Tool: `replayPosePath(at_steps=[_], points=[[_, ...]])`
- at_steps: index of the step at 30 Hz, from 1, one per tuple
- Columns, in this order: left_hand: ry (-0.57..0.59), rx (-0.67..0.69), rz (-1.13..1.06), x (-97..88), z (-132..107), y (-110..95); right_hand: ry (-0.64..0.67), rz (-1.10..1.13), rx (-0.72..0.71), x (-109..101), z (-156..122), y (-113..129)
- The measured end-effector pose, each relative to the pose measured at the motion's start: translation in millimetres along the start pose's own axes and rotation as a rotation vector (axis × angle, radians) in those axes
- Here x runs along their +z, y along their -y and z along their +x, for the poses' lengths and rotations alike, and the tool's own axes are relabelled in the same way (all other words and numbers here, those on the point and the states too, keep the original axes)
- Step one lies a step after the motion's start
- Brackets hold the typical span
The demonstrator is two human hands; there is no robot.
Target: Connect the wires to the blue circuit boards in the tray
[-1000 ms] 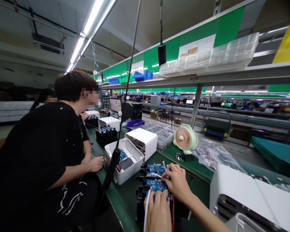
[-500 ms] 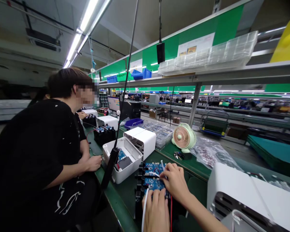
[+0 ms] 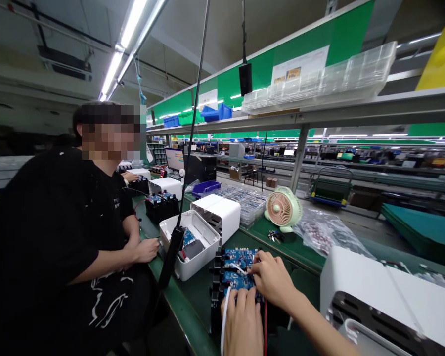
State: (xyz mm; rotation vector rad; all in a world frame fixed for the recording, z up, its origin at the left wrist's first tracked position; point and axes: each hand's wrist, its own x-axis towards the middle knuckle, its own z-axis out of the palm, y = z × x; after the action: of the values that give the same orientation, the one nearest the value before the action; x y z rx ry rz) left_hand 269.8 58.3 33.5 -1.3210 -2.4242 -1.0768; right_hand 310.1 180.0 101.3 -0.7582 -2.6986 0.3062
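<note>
A black unit topped with blue circuit boards (image 3: 237, 282) lies on the green bench before me. My left hand (image 3: 243, 319) rests over its near end, fingers stretched out with the tips on the board. A white cable (image 3: 225, 316) runs along the outer side of that hand, and red wires (image 3: 265, 326) come out on its other side. Over the right side of the boards, my right hand (image 3: 272, 277) has thumb and fingers pinched at the end of a short white lead (image 3: 238, 268). Its fingertips partly hide that end.
Left of the unit sits an open white housing (image 3: 203, 264), with a white cover (image 3: 226, 217) behind it. A black antenna pole (image 3: 172, 257) stands in front. A green fan (image 3: 283, 207), keys (image 3: 274, 236) and white casing (image 3: 389, 301) lie rightward. A co-worker (image 3: 77, 222) sits at left.
The co-worker's head has turned toward the camera. My hands stay at the same places on the unit, with the right fingers shifted slightly. The whole view has moved a little.
</note>
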Motion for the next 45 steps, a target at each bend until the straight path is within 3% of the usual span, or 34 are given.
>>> replayPosePath(at_steps=[4, 9, 12, 14, 17, 20, 23, 26, 33, 41, 43, 45], points=[[0.053, -0.003, -0.003, -6.7, 1, -1, -0.012, 0.018, 0.026, 2, 0, 1], [0.275, 0.066, -0.118, -35.7, 2, 2, -0.037, 0.007, 0.062, -1, -6, 10], [0.208, 0.159, -0.312, -76.7, 11, 5, 0.01, 0.052, 0.049, -3, -15, 12], [0.131, 0.134, -0.395, -106.3, 28, 8, 0.068, 0.147, 0.067, -5, -23, 9], [0.073, 0.065, -0.206, -128.8, 65, 20, 0.107, 0.257, 0.168, -10, -36, 5], [0.17, 0.118, 0.084, -114.0, 96, 37, 0.163, 0.251, 0.254, -14, -48, 2], [0.214, 0.162, 0.148, -85.2, 109, 48, 0.161, 0.28, 0.247, -15, -57, -2], [0.214, 0.166, 0.192, -69.8, 111, 50, 0.065, 0.312, 0.218, -13, -59, -10], [0.269, 0.175, 0.211, -72.0, 117, 46, -0.057, 0.28, 0.195, -1, -40, -29], [0.289, 0.098, 0.289, -63.1, 120, 36, -0.188, 0.123, 0.235, -1, -15, -15], [0.287, 0.092, 0.326, -61.6, 118, 34, -0.211, 0.213, 0.216, 8, -15, -23], [0.29, 0.094, 0.341, -59.8, 117, 33, -0.306, 0.458, 0.277, 28, -21, -39]])
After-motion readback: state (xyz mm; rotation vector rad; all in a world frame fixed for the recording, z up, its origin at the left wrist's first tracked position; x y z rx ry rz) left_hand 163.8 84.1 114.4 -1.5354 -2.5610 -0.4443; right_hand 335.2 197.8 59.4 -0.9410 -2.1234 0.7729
